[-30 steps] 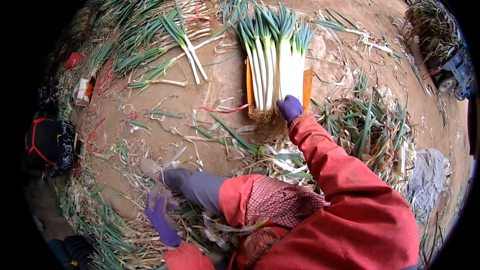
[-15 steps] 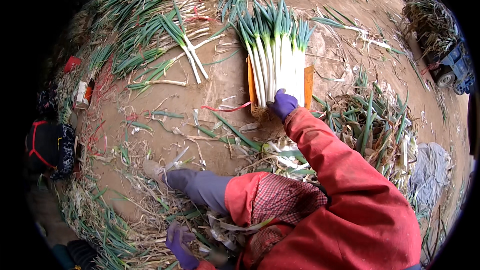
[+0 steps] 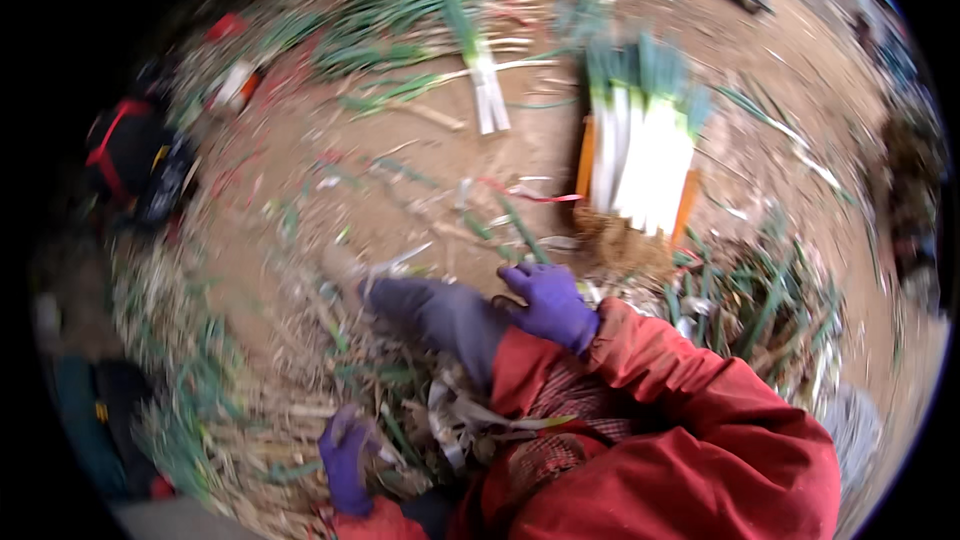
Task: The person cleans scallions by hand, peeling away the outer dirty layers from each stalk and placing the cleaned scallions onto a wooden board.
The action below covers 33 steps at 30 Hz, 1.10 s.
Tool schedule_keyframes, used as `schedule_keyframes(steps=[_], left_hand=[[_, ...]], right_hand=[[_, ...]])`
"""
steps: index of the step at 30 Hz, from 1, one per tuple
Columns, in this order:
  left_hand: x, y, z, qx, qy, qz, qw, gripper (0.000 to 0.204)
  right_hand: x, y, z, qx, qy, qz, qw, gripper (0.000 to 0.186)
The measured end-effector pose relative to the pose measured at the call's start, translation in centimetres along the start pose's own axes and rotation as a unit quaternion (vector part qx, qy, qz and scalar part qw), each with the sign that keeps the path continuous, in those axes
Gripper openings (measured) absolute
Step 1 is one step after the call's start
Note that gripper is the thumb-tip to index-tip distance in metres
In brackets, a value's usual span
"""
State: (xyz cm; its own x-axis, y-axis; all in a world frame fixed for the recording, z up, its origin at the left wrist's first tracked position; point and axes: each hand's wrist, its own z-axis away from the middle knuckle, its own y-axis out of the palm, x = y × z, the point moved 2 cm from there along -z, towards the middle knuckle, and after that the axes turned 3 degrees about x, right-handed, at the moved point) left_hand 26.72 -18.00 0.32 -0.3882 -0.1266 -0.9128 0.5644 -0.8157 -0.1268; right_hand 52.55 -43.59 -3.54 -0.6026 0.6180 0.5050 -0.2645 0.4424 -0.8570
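My right hand [image 3: 552, 306], in a purple glove, hovers over my grey-clad lower leg with its fingers apart and nothing in it. Beyond it stands a bundle of long green onions [image 3: 640, 155], their white shafts side by side and their brown roots toward me, between two orange side plates. My left hand [image 3: 347, 460], also gloved in purple, is low beside my lap, over loose stalks and dry leaves. Its fingers look spread and empty, though blurred. Two trimmed green onions [image 3: 487, 90] lie on the ground left of the bundle.
A large heap of green onions [image 3: 390, 0] spreads across the far left. Leaf trimmings [image 3: 770, 290] pile up at the right. A black bag with red straps [image 3: 125, 155] sits at the left edge, and more green onions [image 3: 195, 430] lie at the lower left.
My right hand has let go of the green onions' root end and drawn back toward my leg. My left hand stays low. The whole view has turned, shifting the bundle rightward.
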Motion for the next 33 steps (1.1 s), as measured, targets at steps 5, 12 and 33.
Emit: schedule_keyframes(steps=[5,12,33], left_hand=[[-0.3,-1.4,1.5,0.063,0.016,0.028,0.997,0.040],[2.9,-2.4,6.0,0.065,0.173,-0.277,0.943,0.043],[4.2,-9.4,9.2,-0.140,0.145,-0.368,0.908,0.045]], right_hand=[[12.1,2.4,-2.3,0.071,-0.166,-0.113,0.977,0.043],[22.7,17.7,-3.9,0.327,-0.272,-0.156,0.892,0.023],[32.5,40.5,-7.6,0.469,-0.234,0.054,0.850,0.049]])
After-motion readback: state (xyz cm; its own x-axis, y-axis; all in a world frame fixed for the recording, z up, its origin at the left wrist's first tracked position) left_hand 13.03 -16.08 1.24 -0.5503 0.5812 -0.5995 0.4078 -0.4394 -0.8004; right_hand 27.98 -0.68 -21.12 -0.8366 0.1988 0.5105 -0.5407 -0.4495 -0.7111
